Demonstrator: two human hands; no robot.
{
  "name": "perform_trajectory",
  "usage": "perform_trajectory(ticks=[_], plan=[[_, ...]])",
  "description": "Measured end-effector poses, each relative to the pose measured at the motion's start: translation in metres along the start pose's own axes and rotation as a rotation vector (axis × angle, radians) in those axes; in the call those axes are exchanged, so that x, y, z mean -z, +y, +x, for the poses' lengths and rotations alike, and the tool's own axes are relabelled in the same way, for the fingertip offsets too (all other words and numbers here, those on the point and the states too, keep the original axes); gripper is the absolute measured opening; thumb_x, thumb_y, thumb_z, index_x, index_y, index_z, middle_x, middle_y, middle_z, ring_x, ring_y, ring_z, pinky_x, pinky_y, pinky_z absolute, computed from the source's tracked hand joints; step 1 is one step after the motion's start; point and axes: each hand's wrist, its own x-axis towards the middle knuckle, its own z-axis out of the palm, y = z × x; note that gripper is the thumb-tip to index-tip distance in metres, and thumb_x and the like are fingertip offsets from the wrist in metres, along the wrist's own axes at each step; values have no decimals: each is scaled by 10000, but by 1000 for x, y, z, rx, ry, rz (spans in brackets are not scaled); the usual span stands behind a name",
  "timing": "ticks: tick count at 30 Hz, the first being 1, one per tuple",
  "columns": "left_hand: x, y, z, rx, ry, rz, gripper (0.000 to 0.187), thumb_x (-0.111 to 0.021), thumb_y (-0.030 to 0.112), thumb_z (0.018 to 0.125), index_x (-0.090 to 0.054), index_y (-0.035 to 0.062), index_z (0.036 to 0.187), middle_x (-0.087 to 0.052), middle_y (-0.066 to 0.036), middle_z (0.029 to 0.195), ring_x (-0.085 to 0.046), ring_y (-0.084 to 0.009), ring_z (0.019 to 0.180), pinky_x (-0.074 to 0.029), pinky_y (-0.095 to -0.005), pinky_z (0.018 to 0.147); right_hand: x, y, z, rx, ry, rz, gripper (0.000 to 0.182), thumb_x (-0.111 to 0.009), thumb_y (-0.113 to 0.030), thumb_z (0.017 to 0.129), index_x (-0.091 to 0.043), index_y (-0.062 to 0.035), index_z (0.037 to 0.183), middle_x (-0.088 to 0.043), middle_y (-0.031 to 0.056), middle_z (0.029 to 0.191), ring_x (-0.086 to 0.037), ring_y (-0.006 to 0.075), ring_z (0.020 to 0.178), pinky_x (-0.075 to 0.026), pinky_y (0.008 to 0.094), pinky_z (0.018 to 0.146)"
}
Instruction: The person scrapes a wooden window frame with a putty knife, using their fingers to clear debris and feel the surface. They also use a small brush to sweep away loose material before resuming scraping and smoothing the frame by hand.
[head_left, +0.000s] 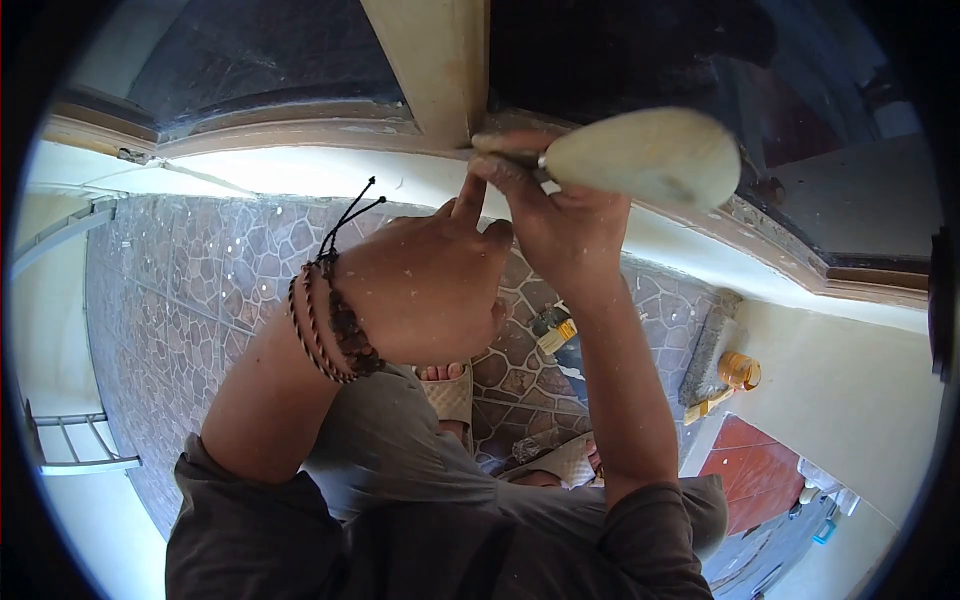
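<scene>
My right hand [565,215] grips a hand tool with a thick, pale, rounded handle [645,158] and a thin metal shank. Its working end points left, at the wooden window frame [440,75], close to where the upright meets the lower rail. My fingers largely hide that end, so the kind of tool cannot be made out. Just below, my left hand [425,275] has its index finger stretched up to the right fingertips, with the other fingers bent. Nothing shows in it. Braided bracelets [330,325] circle the left wrist.
Dark glass panes [260,65] fill the frame above a white wall ledge [300,175]. On the stone-patterned floor [200,260] lies a paintbrush [556,337] near my feet. Farther right are an orange-brown jar [738,371] and another brush [707,406]. A metal rack [88,462] stands left.
</scene>
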Motion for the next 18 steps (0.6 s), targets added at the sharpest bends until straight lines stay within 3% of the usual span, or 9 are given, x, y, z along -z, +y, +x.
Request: perform_trajectory(ticks=[3, 4, 5, 7, 8, 9, 12, 15, 18], plan=[[13, 2, -9, 6, -35, 40, 466, -658, 251, 847, -536, -33, 1196, -575, -294, 1133, -662, -395, 877, -533, -461, 816, 12, -11, -11, -18, -22, 23, 169, -779, -34, 784, -703, 5, 929, -717, 50, 839, -653, 110, 755, -523, 249, 704], [18, 2, -12, 24, -107, 83, 434, -657, 248, 851, -555, -12, 1183, -646, -249, 1025, -663, -377, 870, -526, -461, 810, 25, -19, -13, -186, 6, 78, 177, -768, -38, 798, -701, 2, 957, -717, 52, 862, -648, 108, 766, -519, 246, 721], [19, -4, -15, 32, -107, 84, 434, -657, 248, 851, -555, -12, 1183, -646, -249, 1025, -663, -377, 870, -526, -461, 810, 37, -23, -14, -358, 32, 134, 187, -758, -41, 813, -699, -1, 986, -717, 55, 885, -644, 107, 776, -515, 242, 738], [16, -27, -19, -141, 19, 37, 387, -651, 234, 862, -573, 24, 1177, -682, -193, 883, -662, -349, 871, -516, -449, 794, 57, -18, -16, -349, 57, 107, 135, -707, -6, 843, -688, -10, 977, -711, 66, 920, -657, 130, 836, -535, 268, 755], [9, -44, -14, -193, 47, -14, 505, -650, 188, 855, -495, 61, 1318, -665, -181, 832, -646, -359, 801, -509, -446, 747, 63, -17, -18, -359, 34, 146, 129, -704, -1, 846, -687, -7, 973, -710, 94, 934, -659, 144, 851, -529, 266, 764], [-1, -53, -11, -193, 44, -16, 505, -650, 188, 855, -495, 61, 1318, -665, -181, 832, -646, -359, 801, -509, -446, 747, 66, -17, -23, -363, 34, 146, 129, -704, -1, 846, -687, -7, 973, -710, 94, 934, -659, 144, 851, -529, 266, 764], [-39, -78, 3, -131, 390, 114, 895, -682, 105, 788, -178, 122, 1527, -611, -116, 740, -589, -321, 633, -486, -429, 642, 68, -18, -29, -115, -60, 47, 152, -716, 34, 802, -678, 6, 946, -709, 126, 932, -674, 199, 872, -533, 277, 766], [-72, -85, 23, -83, 572, 265, 897, -689, 94, 771, -202, 123, 1524, -626, -108, 781, -599, -292, 636, -489, -403, 633, 63, -28, -21, -26, -132, -65, 143, -688, 22, 834, -687, 12, 976, -691, 146, 994, -653, 209, 913, -518, 313, 830], [-92, -81, 30, -10, 562, 175, 879, -682, 99, 789, -199, 114, 1524, -627, -102, 790, -620, -279, 664, -502, -389, 635, 55, -37, -8, 13, -163, -162, 132, -690, 25, 825, -690, 10, 956, -700, 133, 973, -661, 215, 898, -523, 313, 820]])
